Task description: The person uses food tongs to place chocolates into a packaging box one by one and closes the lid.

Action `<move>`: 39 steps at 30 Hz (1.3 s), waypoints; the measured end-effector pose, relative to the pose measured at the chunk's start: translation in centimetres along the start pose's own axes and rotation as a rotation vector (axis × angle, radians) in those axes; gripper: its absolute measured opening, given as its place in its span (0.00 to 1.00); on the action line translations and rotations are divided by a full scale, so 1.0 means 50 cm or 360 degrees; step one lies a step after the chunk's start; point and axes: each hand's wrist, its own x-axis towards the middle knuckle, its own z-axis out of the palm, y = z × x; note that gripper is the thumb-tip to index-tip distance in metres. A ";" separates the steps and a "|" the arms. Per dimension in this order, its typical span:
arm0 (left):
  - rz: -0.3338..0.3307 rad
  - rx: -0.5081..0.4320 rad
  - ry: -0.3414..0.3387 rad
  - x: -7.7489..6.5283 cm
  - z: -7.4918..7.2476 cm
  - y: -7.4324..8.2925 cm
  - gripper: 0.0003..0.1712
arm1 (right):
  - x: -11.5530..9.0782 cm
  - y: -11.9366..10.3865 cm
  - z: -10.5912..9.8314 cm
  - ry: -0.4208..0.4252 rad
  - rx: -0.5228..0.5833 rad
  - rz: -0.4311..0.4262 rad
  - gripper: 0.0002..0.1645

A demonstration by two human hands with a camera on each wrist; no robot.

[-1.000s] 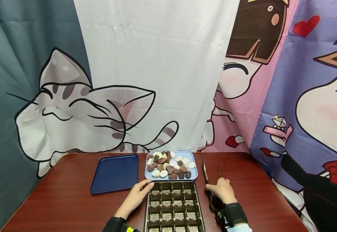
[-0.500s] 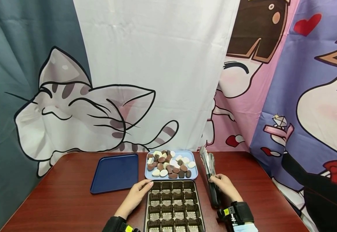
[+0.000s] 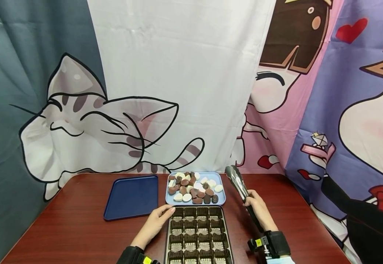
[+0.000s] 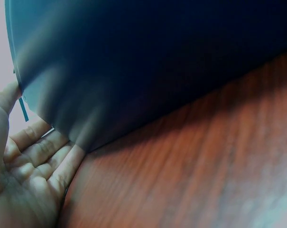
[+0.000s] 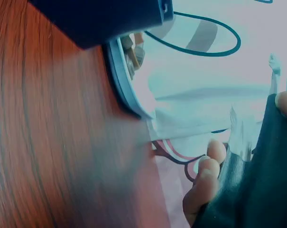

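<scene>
My right hand grips the black handles of metal tongs. Their scalloped tips point up and away, held close together above the table's right side. In the right wrist view the tongs' black handle lies between thumb and curled fingers. My left hand holds the far left corner of a dark brown plastic tray with square compartments; nothing shows in them. In the left wrist view the fingers touch the tray's dark outer wall, with the thumb at its rim. Behind it, a light blue tray holds many brown, white and dark chocolates.
A navy blue flat tray lies to the left on the reddish-brown table. A printed curtain hangs right behind the table's far edge.
My right hand has raised the tongs from beside the compartment tray and turned them, tips swinging to the far left. The tongs' spread arms have come together. My left hand stays put.
</scene>
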 end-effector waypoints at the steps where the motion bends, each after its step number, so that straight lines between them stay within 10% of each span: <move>1: -0.0002 -0.0003 0.0000 0.000 0.001 0.000 0.25 | -0.002 -0.001 -0.002 -0.0002 -0.0026 -0.0009 0.27; 8: 0.0001 0.0028 0.0017 0.005 0.001 -0.001 0.26 | -0.004 -0.009 -0.008 -0.0084 -0.0383 -0.0029 0.18; 13: 0.0014 0.0040 0.0022 0.006 0.001 -0.003 0.25 | 0.009 -0.015 -0.018 -0.0070 -0.0822 -0.0100 0.34; 31: 0.0009 0.0029 0.0006 0.003 0.000 -0.002 0.26 | 0.051 -0.061 -0.023 0.0155 -0.1993 -0.1028 0.30; 39: 0.0006 0.0023 -0.0005 0.000 -0.001 0.003 0.28 | 0.071 -0.051 -0.003 0.0273 -0.2158 -0.1204 0.25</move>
